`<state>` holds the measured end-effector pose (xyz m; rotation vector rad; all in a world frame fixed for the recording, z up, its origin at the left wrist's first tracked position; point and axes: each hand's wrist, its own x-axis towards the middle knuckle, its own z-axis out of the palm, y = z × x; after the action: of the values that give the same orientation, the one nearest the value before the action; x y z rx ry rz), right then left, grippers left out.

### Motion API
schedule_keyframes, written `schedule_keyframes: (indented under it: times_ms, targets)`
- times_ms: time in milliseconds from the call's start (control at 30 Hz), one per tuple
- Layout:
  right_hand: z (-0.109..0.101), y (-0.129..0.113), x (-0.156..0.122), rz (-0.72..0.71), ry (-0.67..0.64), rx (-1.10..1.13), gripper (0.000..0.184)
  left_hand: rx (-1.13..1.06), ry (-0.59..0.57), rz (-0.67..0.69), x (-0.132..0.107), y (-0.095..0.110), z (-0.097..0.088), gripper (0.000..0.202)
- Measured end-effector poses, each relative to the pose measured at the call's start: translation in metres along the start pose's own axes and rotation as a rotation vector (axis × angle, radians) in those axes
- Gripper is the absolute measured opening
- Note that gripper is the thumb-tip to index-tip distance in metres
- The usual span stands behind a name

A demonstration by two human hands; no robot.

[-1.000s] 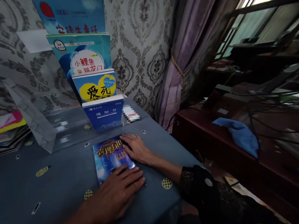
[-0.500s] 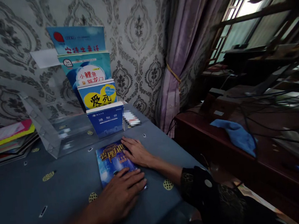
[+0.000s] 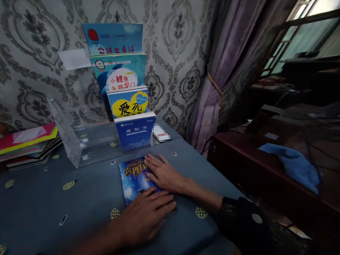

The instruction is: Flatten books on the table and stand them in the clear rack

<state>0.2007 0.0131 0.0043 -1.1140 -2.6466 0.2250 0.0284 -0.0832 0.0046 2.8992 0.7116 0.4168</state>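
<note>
A blue book [image 3: 130, 185] with gold lettering on its cover lies flat on the table. My left hand [image 3: 148, 215] rests palm down over its near edge, fingers stretched out toward the right. On the book's right side lies my right hand [image 3: 165, 174], also palm down, fingers extended and slightly apart. Both hands touch the cover and hide parts of it. Just beyond stands a clear stepped rack [image 3: 68, 133]. In its right part are a blue booklet [image 3: 137, 132], a yellow-and-blue book [image 3: 130, 103], a teal book [image 3: 120, 70] and a taller blue book [image 3: 115, 34].
A stack of colourful folders [image 3: 24, 141] sits at the table's far left. The blue-grey tablecloth [image 3: 87, 207] has yellow spotted shapes. To the right are a purple curtain [image 3: 223, 58] and a dark red desk [image 3: 271, 182] with a blue cloth [image 3: 293, 163] and cables.
The view has turned a little left, so everything appears farther right. Both hands stay flat on the book, and the spread of the right hand's fingers looks slightly wider.
</note>
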Motion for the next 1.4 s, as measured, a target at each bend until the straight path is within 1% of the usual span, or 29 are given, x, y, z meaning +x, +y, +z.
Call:
schedule_keyframes:
  times_ms: [200, 333, 400, 500, 600, 767, 833, 1000, 1100, 1167, 1267, 1400]
  targets:
    - [-0.002, -0.009, 0.019, -0.159, -0.108, 0.025, 0.056, -0.021, -0.022, -0.032, 0.002, 0.001, 0.0, 0.041]
    - [-0.004, -0.013, 0.034, -0.235, -0.188, 0.058, 0.054, -0.039, -0.018, -0.038, 0.001, 0.001, 0.0, 0.041]
    - [-0.003, -0.013, 0.039, -0.268, -0.203, 0.056, 0.051, -0.048, -0.011, -0.045, 0.001, 0.001, -0.001, 0.042]
    - [-0.001, -0.013, 0.042, -0.285, -0.189, 0.048, 0.048, -0.047, -0.011, -0.052, 0.0, 0.002, -0.001, 0.043]
    - [0.002, -0.012, 0.041, -0.269, -0.155, 0.075, 0.047, -0.043, -0.007, -0.052, 0.0, 0.002, -0.002, 0.043]
    - [0.006, -0.002, 0.034, -0.144, -0.052, 0.127, 0.052, -0.052, 0.018, -0.038, 0.002, 0.001, -0.002, 0.042]
    - [0.01, 0.004, 0.032, -0.117, -0.02, 0.143, 0.052, -0.051, 0.016, -0.04, 0.002, 0.0, -0.001, 0.041]
    - [0.022, 0.014, 0.028, -0.055, 0.046, 0.183, 0.054, -0.072, 0.011, -0.099, 0.0, -0.002, 0.0, 0.047]
    - [0.026, 0.019, 0.024, -0.016, 0.063, 0.207, 0.054, -0.107, -0.018, -0.125, -0.001, -0.003, -0.003, 0.051]
    - [0.027, 0.024, 0.02, -0.007, 0.071, 0.232, 0.054, -0.125, -0.025, -0.147, 0.0, -0.006, -0.006, 0.05]
    - [0.027, 0.033, 0.014, -0.006, 0.099, 0.271, 0.053, -0.116, 0.002, -0.196, 0.002, -0.013, -0.008, 0.049]
    - [0.029, 0.041, 0.008, -0.015, 0.125, 0.308, 0.051, -0.027, 0.068, -0.298, -0.002, -0.035, -0.004, 0.046]
